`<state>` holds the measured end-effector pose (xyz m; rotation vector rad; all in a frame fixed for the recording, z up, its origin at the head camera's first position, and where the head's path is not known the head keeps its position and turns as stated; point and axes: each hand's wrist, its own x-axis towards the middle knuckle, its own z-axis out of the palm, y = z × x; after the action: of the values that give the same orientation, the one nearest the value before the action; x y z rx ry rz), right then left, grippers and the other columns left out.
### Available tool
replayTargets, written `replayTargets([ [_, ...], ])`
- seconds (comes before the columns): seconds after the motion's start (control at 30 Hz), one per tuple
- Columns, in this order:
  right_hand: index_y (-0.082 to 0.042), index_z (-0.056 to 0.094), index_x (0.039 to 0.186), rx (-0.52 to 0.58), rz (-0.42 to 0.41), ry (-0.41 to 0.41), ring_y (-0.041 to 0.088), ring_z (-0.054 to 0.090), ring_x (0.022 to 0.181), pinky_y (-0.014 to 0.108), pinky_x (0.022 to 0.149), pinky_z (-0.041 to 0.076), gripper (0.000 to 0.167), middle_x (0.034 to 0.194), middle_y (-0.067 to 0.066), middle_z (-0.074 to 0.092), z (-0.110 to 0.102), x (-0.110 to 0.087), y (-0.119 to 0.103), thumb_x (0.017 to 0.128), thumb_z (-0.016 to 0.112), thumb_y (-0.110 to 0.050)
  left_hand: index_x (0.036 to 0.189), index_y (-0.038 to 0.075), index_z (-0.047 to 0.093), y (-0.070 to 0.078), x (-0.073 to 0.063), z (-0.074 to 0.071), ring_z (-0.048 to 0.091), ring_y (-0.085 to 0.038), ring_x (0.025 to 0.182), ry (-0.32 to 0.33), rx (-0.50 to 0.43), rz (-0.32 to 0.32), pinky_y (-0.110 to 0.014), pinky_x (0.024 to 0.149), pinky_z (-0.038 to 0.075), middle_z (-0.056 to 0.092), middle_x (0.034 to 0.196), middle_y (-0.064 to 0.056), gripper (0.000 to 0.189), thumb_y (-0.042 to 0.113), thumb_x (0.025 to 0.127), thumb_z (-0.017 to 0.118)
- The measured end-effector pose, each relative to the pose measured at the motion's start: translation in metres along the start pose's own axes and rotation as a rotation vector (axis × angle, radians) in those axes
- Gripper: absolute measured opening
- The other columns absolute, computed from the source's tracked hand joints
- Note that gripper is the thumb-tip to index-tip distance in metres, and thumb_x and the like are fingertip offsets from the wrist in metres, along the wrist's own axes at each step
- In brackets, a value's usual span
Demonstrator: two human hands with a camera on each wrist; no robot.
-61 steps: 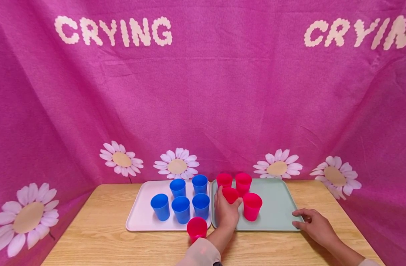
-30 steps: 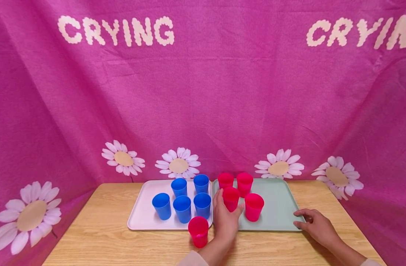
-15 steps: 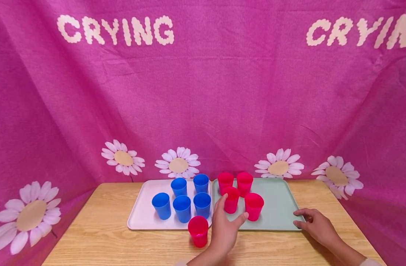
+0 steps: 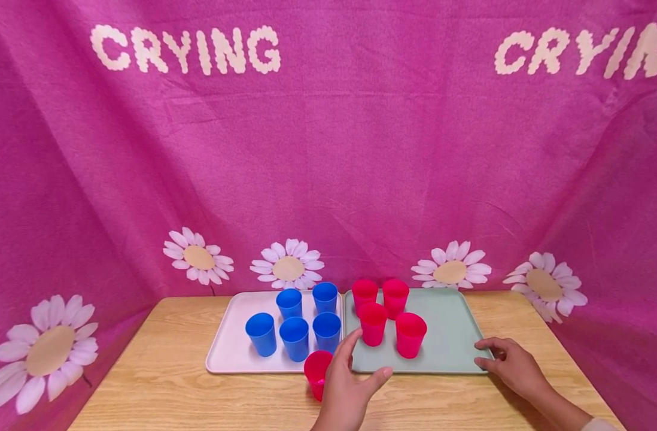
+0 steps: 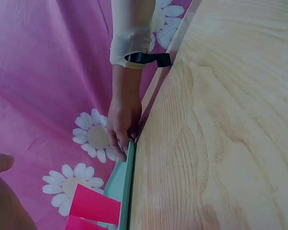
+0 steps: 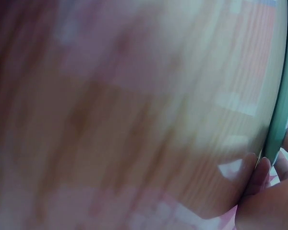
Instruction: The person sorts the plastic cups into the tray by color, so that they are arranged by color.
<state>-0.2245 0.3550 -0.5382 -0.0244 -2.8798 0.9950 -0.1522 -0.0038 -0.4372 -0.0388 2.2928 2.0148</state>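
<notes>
My left hand [image 4: 346, 386] is over the table's front, thumb and fingers spread, nothing between them. It partly covers a red cup [image 4: 315, 371] standing before the white tray [image 4: 226, 353]; whether it touches that cup I cannot tell. Several red cups [image 4: 411, 336] stand upright at the left of the green tray [image 4: 449, 335]. At that tray's front right corner, my right hand [image 4: 514, 368] pinches the rim between thumb and fingers. The left wrist view shows this right hand [image 5: 125, 117] on the green rim too; the right wrist view has its fingertips [image 6: 261, 172] against the rim.
Several blue cups [image 4: 294, 339] stand upright on the white tray, which sits beside the green one. Both lie on a wooden table [image 4: 161, 359]. A pink cloth [image 4: 328, 179] with daisies and lettering hangs behind and at the sides.
My left hand has let go of a red cup among those on the green tray and drawn back toward the front red cup. My right hand stays at the tray corner.
</notes>
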Motion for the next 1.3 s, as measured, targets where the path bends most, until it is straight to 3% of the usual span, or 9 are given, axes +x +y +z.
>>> replayTargets([
  [0.23,-0.005,0.075,0.112,-0.005,0.014,-0.005,0.022,0.054,0.088,0.038,0.077,0.046,0.034,0.102,0.010,0.065,0.001,0.000,0.000,0.085,0.085,-0.024,0.153,0.011,0.047,-0.002,-0.008,-0.020,0.035,-0.046,0.148,0.025,-0.038,-0.028,-0.057,0.115,0.036,0.044,0.158,-0.016,0.083,0.021,0.082,0.088],
  [0.33,-0.005,0.075,0.112,-0.006,0.021,-0.007,0.022,0.053,0.088,0.038,0.077,0.045,0.034,0.100,0.009,0.065,0.001,0.001,0.000,0.085,0.085,-0.025,0.154,0.011,0.047,-0.003,-0.011,-0.030,0.035,-0.047,0.148,0.028,-0.022,-0.030,-0.055,0.113,0.039,0.045,0.158,-0.016,0.083,0.021,0.082,0.088],
  [0.53,-0.006,0.076,0.110,-0.006,0.008,0.001,0.022,0.053,0.089,0.037,0.076,0.045,0.032,0.101,0.009,0.066,0.001,0.000,0.000,0.085,0.085,-0.024,0.154,0.014,0.047,-0.008,-0.014,-0.049,0.045,-0.048,0.140,0.067,0.045,0.007,-0.051,0.097,0.056,0.047,0.155,-0.018,0.087,0.023,0.079,0.090],
  [0.73,-0.005,0.076,0.110,0.007,0.011,-0.020,0.022,0.053,0.090,0.037,0.078,0.045,0.032,0.102,0.009,0.067,0.000,0.001,-0.001,0.086,0.084,-0.023,0.154,0.014,0.047,-0.018,-0.014,-0.064,0.040,-0.052,0.142,0.136,0.071,0.020,-0.057,0.100,0.051,0.044,0.157,-0.020,0.090,0.019,0.077,0.092],
  [0.9,-0.005,0.076,0.111,0.010,0.021,-0.029,0.024,0.054,0.093,0.040,0.080,0.047,0.033,0.107,0.011,0.068,-0.001,0.001,-0.002,0.086,0.084,-0.024,0.153,0.012,0.048,-0.030,-0.011,-0.069,0.038,-0.051,0.144,0.167,0.083,0.014,-0.055,0.104,0.049,0.045,0.156,-0.019,0.091,0.017,0.074,0.094],
  [1.03,-0.005,0.075,0.112,0.013,0.022,-0.033,0.023,0.054,0.093,0.039,0.080,0.047,0.034,0.108,0.012,0.068,-0.001,0.000,-0.002,0.087,0.084,-0.025,0.153,0.009,0.047,-0.037,-0.005,-0.069,0.038,-0.051,0.144,0.180,0.069,-0.027,-0.054,0.104,0.049,0.046,0.156,-0.019,0.094,0.019,0.073,0.094],
  [1.3,-0.004,0.075,0.112,0.027,0.031,-0.033,0.022,0.053,0.091,0.038,0.078,0.046,0.034,0.106,0.011,0.067,-0.003,-0.001,-0.006,0.087,0.084,-0.024,0.154,0.001,0.042,-0.050,0.004,-0.071,0.039,-0.050,0.143,0.170,0.026,-0.058,-0.054,0.111,0.041,0.045,0.156,-0.024,0.093,0.018,0.078,0.091],
])
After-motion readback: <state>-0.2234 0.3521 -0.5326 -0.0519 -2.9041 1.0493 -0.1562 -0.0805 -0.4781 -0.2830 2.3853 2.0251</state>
